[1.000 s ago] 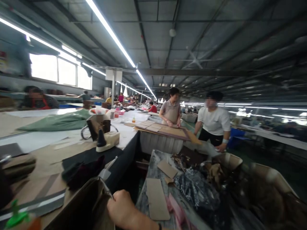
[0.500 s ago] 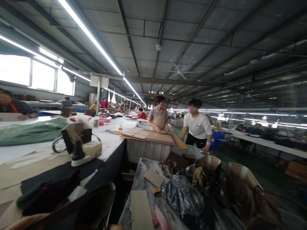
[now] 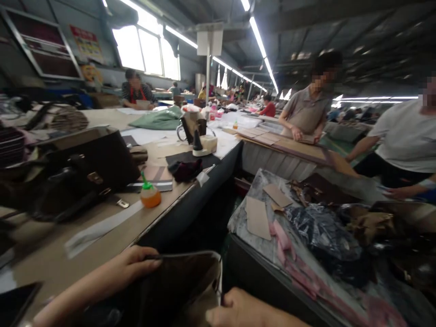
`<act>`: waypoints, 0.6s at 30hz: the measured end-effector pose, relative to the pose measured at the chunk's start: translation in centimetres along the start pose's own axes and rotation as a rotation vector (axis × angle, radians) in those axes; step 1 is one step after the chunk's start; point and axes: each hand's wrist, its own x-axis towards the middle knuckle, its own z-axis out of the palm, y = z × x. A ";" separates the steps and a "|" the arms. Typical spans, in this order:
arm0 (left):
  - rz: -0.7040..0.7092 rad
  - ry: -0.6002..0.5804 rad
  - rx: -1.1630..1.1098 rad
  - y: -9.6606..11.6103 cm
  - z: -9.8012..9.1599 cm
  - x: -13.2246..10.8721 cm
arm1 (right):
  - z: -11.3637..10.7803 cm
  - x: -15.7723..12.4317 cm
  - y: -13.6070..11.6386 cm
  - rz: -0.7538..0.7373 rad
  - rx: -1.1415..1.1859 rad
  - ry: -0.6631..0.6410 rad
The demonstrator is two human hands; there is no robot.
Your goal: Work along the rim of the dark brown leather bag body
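At the bottom edge both my hands grip an open dark brown bag (image 3: 180,286). My left hand (image 3: 131,268) pinches its left rim with the fingers curled over the edge. My right hand (image 3: 238,311) holds the right rim, close to a pale lining at the opening. The bag hangs at the front edge of the long worktable (image 3: 112,236). On that table, just beyond my left hand, lie a grey strap (image 3: 102,229) and a small orange glue bottle (image 3: 150,195) with a green cap.
A dark bag with brass clasps (image 3: 85,170) sits on the table at left. To the right stands a bin (image 3: 306,236) of cardboard pieces, plastic film and scraps. Two people work at a table behind it, one person's sleeve (image 3: 405,136) close by.
The view has dropped and swung left. My left hand, hidden before, now shows on the bag's rim, and the bag is held wider open in front of me.
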 end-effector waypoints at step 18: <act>0.007 0.005 -0.014 0.3 -0.4 1.1 | -3.6 7.0 -4.9 -0.294 -0.757 0.496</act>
